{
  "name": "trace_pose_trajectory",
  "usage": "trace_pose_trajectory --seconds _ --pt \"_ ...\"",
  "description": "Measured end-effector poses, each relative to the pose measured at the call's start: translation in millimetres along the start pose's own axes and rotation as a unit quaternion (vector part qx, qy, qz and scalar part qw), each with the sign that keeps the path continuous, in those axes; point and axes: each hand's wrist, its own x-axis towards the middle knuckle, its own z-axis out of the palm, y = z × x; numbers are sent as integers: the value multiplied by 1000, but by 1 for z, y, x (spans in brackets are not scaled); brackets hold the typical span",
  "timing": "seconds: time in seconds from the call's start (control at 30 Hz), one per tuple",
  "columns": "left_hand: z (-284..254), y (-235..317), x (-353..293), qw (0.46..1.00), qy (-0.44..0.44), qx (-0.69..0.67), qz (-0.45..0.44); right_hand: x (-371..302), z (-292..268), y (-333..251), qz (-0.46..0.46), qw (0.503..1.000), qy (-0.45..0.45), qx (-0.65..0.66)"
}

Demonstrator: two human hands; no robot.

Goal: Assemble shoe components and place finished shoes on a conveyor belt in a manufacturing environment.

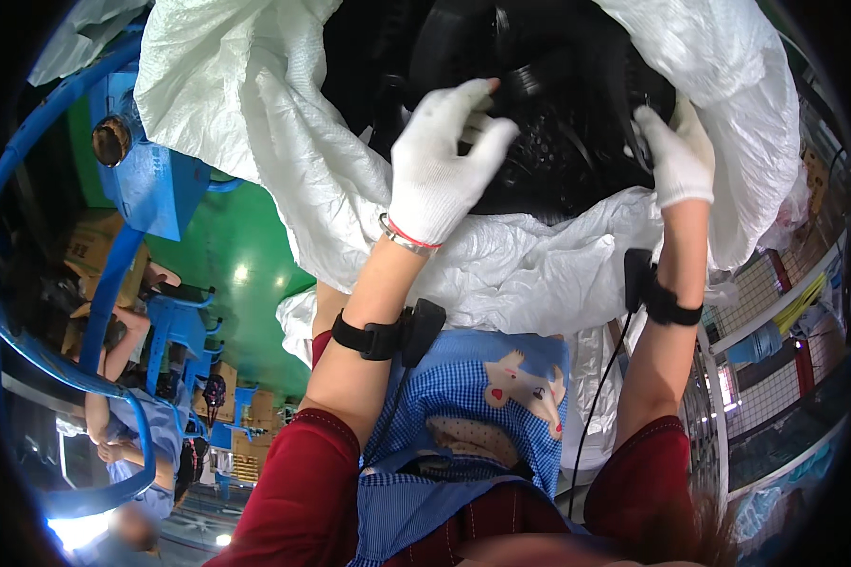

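Note:
A large white woven sack [284,142] gapes in front of me, its mouth rolled outward. Inside lie several glossy black parts [548,142] that look like moulded plastic; their exact kind I cannot make out. My left hand [449,161], in a white knit glove with a bare fingertip, hovers over them with thumb and fingers apart and nothing visible between them. At the right side of the sack's mouth, my gloved right hand [676,156] is closed on the edge of a curved black part [640,142]. Some of its fingers are hidden.
Blue metal machinery [151,170] stands at the left above a green floor [246,255]. Another person in blue [161,435] sits at the lower left. A wire-mesh rack [756,387] is close by my right arm. A black cable [596,406] hangs from my right wrist strap.

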Motion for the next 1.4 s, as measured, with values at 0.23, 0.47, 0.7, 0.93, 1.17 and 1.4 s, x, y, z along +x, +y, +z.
trace_pose_trajectory --seconds 0.23,0.47,0.7,0.93,1.17,1.4 --pt "11 -11 -17 963 -204 -171 -45 -65 38 22 -8 996 -7 -90" --pt "-2 7 -16 884 -227 -377 -156 -81 48 8 -2 996 20 -83" --pt "3 -3 -20 896 -177 -366 -179 -67 45 12 65 956 -17 -286" --pt "3 -2 -25 928 -141 -308 -154 -88 64 -5 -296 899 121 -300" --pt "-6 3 -13 928 -110 -241 -261 -40 40 55 -188 945 22 -265" --pt "-7 -3 -11 962 -138 -183 -145 -48 39 41 138 949 -216 185"
